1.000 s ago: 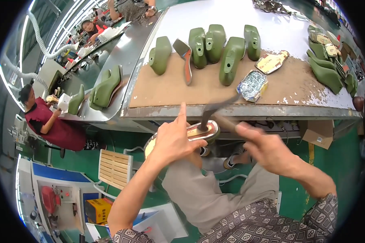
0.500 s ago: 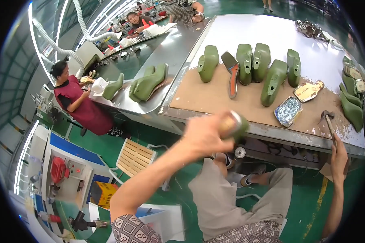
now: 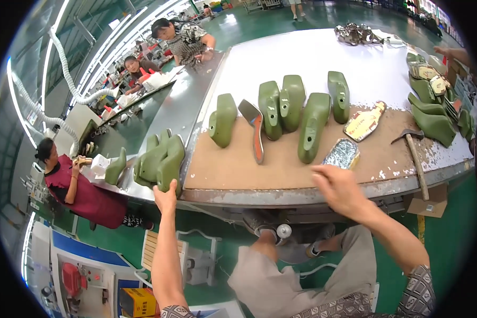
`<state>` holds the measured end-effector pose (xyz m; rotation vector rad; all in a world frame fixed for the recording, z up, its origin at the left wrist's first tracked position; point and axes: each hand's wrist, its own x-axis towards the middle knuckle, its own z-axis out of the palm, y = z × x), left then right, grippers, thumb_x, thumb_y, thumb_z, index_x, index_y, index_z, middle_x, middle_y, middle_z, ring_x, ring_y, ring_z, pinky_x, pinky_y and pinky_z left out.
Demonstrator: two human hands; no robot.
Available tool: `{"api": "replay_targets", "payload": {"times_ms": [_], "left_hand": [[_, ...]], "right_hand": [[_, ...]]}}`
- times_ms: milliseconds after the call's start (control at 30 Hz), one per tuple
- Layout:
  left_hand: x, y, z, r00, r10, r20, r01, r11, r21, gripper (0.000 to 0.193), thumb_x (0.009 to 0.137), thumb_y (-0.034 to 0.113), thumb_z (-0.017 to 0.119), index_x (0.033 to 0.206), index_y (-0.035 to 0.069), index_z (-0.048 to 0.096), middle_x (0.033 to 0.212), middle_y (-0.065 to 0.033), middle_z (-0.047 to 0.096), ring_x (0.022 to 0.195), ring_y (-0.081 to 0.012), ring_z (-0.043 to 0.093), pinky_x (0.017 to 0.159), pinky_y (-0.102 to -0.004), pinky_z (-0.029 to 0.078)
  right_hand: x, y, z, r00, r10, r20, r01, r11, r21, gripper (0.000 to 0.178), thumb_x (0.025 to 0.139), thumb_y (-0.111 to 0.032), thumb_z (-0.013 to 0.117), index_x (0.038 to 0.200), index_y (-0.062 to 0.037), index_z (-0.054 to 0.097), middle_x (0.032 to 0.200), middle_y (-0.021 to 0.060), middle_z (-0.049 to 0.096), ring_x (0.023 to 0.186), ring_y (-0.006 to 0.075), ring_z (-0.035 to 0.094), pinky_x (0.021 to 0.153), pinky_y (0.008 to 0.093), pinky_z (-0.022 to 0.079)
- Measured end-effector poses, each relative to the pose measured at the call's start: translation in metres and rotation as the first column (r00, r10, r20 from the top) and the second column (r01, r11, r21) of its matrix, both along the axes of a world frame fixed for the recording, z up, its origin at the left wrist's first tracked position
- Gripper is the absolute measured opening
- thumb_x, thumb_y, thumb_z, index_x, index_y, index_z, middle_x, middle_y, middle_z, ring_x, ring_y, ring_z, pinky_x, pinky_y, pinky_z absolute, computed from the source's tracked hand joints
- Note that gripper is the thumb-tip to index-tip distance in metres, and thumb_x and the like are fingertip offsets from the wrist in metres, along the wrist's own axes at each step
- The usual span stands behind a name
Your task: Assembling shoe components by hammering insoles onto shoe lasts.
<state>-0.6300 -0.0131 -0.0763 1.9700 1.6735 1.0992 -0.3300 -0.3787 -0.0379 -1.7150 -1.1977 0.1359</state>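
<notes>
At the left metal counter my left hand (image 3: pixel 166 198) is closed on the near end of a green shoe last (image 3: pixel 170 163), which stands beside other green lasts (image 3: pixel 152 158). My right hand (image 3: pixel 340 192) hovers over the front edge of the brown board, fingers loosely bent and nothing seen in them. Just beyond it sits a shallow tray of small nails (image 3: pixel 342 155). Nearest to that hand among the upright lasts is a tall green one (image 3: pixel 314 130). A hammer (image 3: pixel 416 159) with a wooden handle lies at the right, its handle reaching over the edge.
More green lasts (image 3: pixel 273 108) stand in the middle, with an orange-and-grey insole-shaped piece (image 3: pixel 256 130) and a yellowish sole-shaped piece (image 3: pixel 365 123). Lasts are heaped at the right (image 3: pixel 432 119). A co-worker in a maroon apron (image 3: pixel 85 193) stands left; another person's hand (image 3: pixel 450 53) shows far right.
My left hand has carried the last left to the metal counter. My right hand has let go of the hammer, which now lies on the table, and moved left toward the nail tray.
</notes>
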Motion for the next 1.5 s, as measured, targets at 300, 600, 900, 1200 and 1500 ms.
{"api": "replay_targets", "payload": {"times_ms": [300, 600, 900, 1200, 1500], "left_hand": [[0.17, -0.027, 0.019, 0.869, -0.479, -0.126, 0.495, 0.851, 0.178, 0.066, 0.087, 0.03, 0.066, 0.135, -0.008, 0.041, 0.139, -0.0288, 0.044, 0.132, -0.0366, 0.042, 0.108, -0.0373, 0.034], [0.178, -0.05, 0.006, 0.455, -0.24, 0.858, 0.766, 0.596, -0.24, 0.051, 0.095, 0.029, 0.054, 0.129, -0.008, 0.043, 0.119, -0.0195, 0.058, 0.108, -0.0313, 0.061, 0.085, -0.0485, 0.054], [0.092, -0.198, 0.038, 0.266, -0.493, 0.829, 0.894, 0.447, -0.021, 0.059, 0.093, 0.014, 0.061, 0.142, 0.001, 0.031, 0.132, -0.0098, 0.049, 0.118, -0.0194, 0.049, 0.101, -0.0326, 0.039], [0.038, -0.205, 0.053, 0.149, -0.096, 0.984, 0.523, 0.853, 0.004, 0.062, 0.096, 0.039, 0.055, 0.141, 0.0, 0.035, 0.124, -0.017, 0.054, 0.121, -0.0326, 0.051, 0.103, -0.0465, 0.043], [0.012, -0.203, 0.005, 0.614, -0.068, 0.786, 0.448, 0.851, -0.276, 0.041, 0.092, 0.005, 0.056, 0.132, 0.001, 0.043, 0.105, -0.009, 0.057, 0.095, -0.0146, 0.06, 0.078, -0.0276, 0.053]], "right_hand": [[0.016, 0.191, -0.058, 0.972, -0.206, -0.109, 0.173, 0.952, -0.252, 0.042, 0.089, -0.028, 0.058, 0.106, 0.0084, 0.047, 0.093, 0.0311, 0.063, 0.081, 0.0424, 0.064, 0.075, 0.0468, 0.051], [-0.017, 0.136, -0.014, 0.789, 0.047, -0.612, -0.035, 0.999, 0.031, 0.047, 0.094, -0.013, 0.049, 0.133, 0.0047, 0.031, 0.093, 0.0126, 0.059, 0.071, 0.0152, 0.061, 0.063, 0.028, 0.051], [-0.05, 0.092, 0.035, 0.74, 0.514, -0.435, -0.421, 0.857, 0.296, 0.086, 0.086, -0.016, 0.071, 0.151, -0.0045, 0.015, 0.135, 0.0183, 0.046, 0.119, 0.0242, 0.052, 0.097, 0.0331, 0.044], [-0.05, 0.026, 0.017, 0.761, 0.572, 0.305, -0.51, 0.819, -0.264, 0.064, 0.076, -0.013, 0.071, 0.133, -0.0038, 0.042, 0.108, 0.0156, 0.054, 0.1, 0.034, 0.055, 0.086, 0.0427, 0.045], [-0.077, 0.018, -0.035, 0.766, 0.446, 0.463, -0.35, 0.894, -0.28, 0.059, 0.07, -0.002, 0.064, 0.126, 0.0021, 0.045, 0.096, 0.0119, 0.054, 0.087, 0.03, 0.053, 0.077, 0.0393, 0.046]]}}
